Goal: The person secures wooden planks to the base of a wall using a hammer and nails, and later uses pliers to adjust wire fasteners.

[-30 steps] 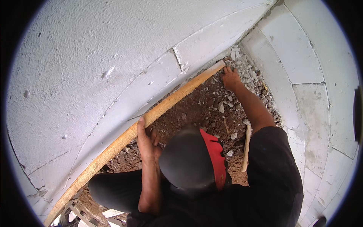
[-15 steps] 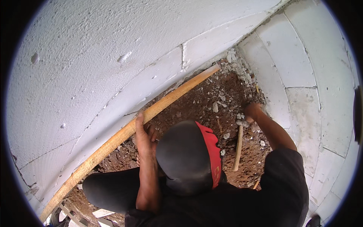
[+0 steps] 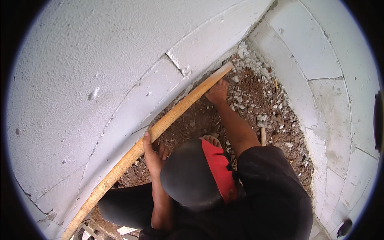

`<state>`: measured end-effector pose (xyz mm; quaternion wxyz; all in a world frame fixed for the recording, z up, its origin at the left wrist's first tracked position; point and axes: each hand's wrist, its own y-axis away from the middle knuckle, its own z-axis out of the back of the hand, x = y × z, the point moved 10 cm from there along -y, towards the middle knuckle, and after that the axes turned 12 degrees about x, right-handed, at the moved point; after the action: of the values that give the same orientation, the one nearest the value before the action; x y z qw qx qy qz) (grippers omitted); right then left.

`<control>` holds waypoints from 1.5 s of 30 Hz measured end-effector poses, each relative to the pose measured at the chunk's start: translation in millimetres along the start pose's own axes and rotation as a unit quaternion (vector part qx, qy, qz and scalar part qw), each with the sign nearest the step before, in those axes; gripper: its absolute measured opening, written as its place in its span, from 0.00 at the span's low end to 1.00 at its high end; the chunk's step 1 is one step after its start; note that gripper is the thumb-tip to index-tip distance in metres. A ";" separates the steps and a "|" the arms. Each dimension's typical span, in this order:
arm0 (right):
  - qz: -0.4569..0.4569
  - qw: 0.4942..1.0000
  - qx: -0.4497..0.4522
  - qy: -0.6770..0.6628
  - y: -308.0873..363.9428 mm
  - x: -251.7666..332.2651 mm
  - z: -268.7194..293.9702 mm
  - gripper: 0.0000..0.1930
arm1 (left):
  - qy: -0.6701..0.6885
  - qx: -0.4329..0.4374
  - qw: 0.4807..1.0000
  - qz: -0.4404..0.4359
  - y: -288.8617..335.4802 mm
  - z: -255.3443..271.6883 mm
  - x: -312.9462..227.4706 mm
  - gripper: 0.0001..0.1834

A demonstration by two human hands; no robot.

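Note:
A long yellowish wooden plank (image 3: 184, 105) slants along the foot of the left white wall, its far end near the corner. My left hand (image 3: 154, 154) grips it around the middle, thumb over the edge and fingers curled below. My right hand (image 3: 217, 94) reaches down to the brown rubble-strewn soil (image 3: 250, 100), close against the plank near its far end. Its fingers are partly hidden and blurred, so I cannot tell whether they hold anything. My bent knee in black cloth with a red band (image 3: 218, 168) covers the soil between my arms; bare toes (image 3: 211, 140) show past it.
White block walls (image 3: 132, 84) (image 3: 328, 116) meet in the far corner. Pale broken chunks (image 3: 262, 118) lie in the soil beside a short wooden stick (image 3: 263, 137), mostly hidden by my arm. Light-coloured pieces (image 3: 126, 231) lie at lower left.
My right hand has moved left from beside the right wall to the plank's far end. My left hand keeps its hold. The view has shifted slightly.

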<state>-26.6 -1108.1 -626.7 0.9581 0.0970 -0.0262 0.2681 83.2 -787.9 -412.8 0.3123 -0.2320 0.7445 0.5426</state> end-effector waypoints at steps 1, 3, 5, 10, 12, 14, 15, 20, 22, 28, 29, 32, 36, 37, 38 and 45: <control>0.056 0.993 0.107 -0.013 8.1 23.9 -28.2 0.40 | 0.013 -0.009 1.000 0.025 5.3 1.7 5.1 0.36; 0.162 0.968 0.154 -0.115 23.8 52.0 -24.4 0.38 | 0.026 0.001 0.999 0.031 7.3 5.6 5.4 0.38; 0.282 0.893 0.245 -0.249 65.9 95.6 -0.8 0.33 | 0.040 0.011 0.999 0.020 -2.9 17.6 -8.7 0.39; 0.305 0.873 0.351 -0.147 82.4 47.1 38.4 0.27 | 0.048 -0.013 0.994 0.092 4.3 30.0 13.6 0.48; 0.209 0.977 0.046 -0.016 15.2 1.3 45.7 0.26 | 0.042 -0.005 0.995 0.089 7.0 25.4 14.7 0.50; 0.151 0.984 -0.066 0.067 -15.1 -5.3 28.4 0.26 | 0.033 0.001 0.996 0.085 5.9 19.8 13.3 0.52; 0.125 0.989 -0.049 0.056 -24.5 -6.6 13.3 0.27 | 0.013 -0.007 0.996 0.092 7.7 16.6 13.4 0.54; 0.121 0.954 0.136 -0.237 -8.1 92.7 -21.3 0.23 | -0.027 -0.079 0.994 0.075 23.4 23.4 -14.8 0.54; 0.229 0.952 0.018 -0.202 15.2 76.7 -14.9 0.19 | -0.003 -0.021 0.997 0.074 14.2 -2.0 -2.1 0.54; 0.418 0.746 0.382 -0.351 178.5 176.4 -37.0 0.26 | 0.074 0.032 0.994 0.079 -9.1 23.1 17.2 0.53; 0.376 0.771 0.401 -0.322 168.6 175.2 -0.3 0.22 | 0.085 0.017 0.993 0.075 -8.8 40.8 8.9 0.53; 0.260 0.950 0.147 -0.090 49.2 27.7 30.4 0.20 | 0.003 -0.040 0.995 0.090 8.4 11.8 11.9 0.53; 0.146 0.987 0.050 0.050 -39.6 -4.4 23.0 0.34 | 0.014 -0.014 0.999 0.042 3.8 11.5 -2.1 0.51; 0.156 0.976 0.115 0.103 -36.3 8.1 10.3 0.35 | 0.005 -0.029 0.999 0.028 10.1 16.1 -6.5 0.51; 0.164 0.957 0.180 0.156 -28.2 15.0 -3.0 0.36 | -0.002 -0.037 0.999 0.008 10.5 16.1 -10.9 0.50; 0.228 0.904 0.338 0.124 37.6 -56.7 -10.2 0.27 | 0.147 0.061 0.982 0.102 7.3 -14.8 5.6 0.41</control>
<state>-94.6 -1103.4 -636.1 0.7760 0.3728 0.1640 0.4817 71.2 -799.8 -408.8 0.1564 -0.2126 0.8339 0.4848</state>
